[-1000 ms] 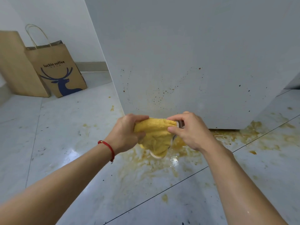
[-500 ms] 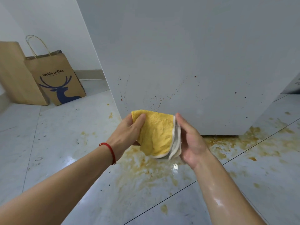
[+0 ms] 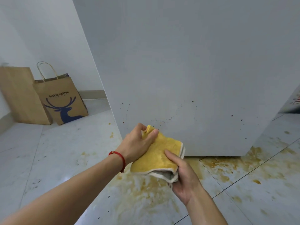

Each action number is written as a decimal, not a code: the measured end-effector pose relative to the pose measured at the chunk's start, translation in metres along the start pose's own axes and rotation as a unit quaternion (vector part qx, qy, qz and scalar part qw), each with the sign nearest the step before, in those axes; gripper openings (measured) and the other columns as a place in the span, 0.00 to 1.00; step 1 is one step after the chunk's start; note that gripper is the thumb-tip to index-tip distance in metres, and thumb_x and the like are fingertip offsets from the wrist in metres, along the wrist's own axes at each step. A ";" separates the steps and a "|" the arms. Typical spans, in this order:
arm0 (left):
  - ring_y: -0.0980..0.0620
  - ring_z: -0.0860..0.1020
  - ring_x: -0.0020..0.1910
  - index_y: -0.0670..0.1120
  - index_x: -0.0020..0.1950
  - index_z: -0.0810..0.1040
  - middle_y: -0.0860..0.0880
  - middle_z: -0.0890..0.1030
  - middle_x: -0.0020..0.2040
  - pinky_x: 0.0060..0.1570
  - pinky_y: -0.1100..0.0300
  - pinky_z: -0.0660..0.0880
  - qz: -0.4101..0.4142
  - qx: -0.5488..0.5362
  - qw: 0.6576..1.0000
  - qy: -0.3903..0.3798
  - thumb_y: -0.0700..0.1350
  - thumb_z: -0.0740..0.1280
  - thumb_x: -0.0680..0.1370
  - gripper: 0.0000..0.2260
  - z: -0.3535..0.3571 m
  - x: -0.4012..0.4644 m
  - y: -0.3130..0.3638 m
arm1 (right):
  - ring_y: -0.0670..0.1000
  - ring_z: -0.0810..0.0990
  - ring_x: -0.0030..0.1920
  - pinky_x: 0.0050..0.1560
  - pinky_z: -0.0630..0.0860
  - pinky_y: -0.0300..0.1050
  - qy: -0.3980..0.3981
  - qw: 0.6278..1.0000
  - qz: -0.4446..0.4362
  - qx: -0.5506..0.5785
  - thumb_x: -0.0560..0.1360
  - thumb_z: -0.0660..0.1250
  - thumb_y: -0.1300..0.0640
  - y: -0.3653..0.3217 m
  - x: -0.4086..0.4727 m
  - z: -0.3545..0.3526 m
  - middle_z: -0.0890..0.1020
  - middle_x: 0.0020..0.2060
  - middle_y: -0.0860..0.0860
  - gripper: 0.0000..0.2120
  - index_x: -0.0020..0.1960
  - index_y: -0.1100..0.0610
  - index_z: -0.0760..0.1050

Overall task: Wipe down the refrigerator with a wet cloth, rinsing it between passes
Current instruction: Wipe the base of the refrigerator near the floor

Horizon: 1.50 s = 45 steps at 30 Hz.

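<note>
Gripping yellow cloth (image 3: 159, 153) between left hand (image 3: 138, 143), right hand (image 3: 184, 176)

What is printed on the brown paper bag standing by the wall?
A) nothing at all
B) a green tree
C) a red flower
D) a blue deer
D: the paper bag left of the refrigerator shows a dark blue antlered deer under the words "luckin coffee".
</note>
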<state>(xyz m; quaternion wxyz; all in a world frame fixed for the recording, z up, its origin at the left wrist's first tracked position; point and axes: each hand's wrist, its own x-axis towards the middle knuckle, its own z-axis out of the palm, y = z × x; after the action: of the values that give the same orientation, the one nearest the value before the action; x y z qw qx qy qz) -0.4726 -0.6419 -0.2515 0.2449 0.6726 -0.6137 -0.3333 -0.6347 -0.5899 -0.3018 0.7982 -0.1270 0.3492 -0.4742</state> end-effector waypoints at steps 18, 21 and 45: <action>0.44 0.82 0.46 0.48 0.58 0.71 0.46 0.80 0.45 0.45 0.45 0.81 -0.039 -0.169 0.943 0.283 0.39 0.64 0.78 0.10 -0.098 0.019 -0.011 | 0.56 0.67 0.70 0.65 0.63 0.59 0.230 0.191 -0.695 -0.654 0.79 0.69 0.48 -0.078 0.135 0.062 0.69 0.69 0.47 0.22 0.72 0.43 0.73; 0.45 0.80 0.46 0.48 0.58 0.71 0.48 0.78 0.44 0.44 0.48 0.80 -0.040 -0.169 0.930 0.323 0.39 0.64 0.79 0.09 -0.100 0.023 -0.019 | 0.52 0.66 0.73 0.68 0.61 0.54 0.164 0.105 -0.702 -0.685 0.80 0.66 0.51 -0.041 0.162 0.097 0.70 0.72 0.44 0.23 0.74 0.42 0.73; 0.43 0.73 0.59 0.39 0.61 0.76 0.44 0.76 0.61 0.61 0.54 0.71 0.435 0.112 0.856 0.257 0.36 0.60 0.71 0.19 0.030 0.023 0.096 | 0.69 0.46 0.81 0.79 0.47 0.68 0.389 0.446 -0.592 -0.546 0.86 0.56 0.49 -0.080 0.126 0.004 0.47 0.82 0.63 0.35 0.83 0.60 0.41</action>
<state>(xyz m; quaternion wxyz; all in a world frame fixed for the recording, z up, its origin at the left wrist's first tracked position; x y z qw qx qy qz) -0.5584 -0.6748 -0.2037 0.4370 0.4212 -0.7923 0.0624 -0.6468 -0.7384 -0.3106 -0.1301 -0.5150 0.6503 -0.5431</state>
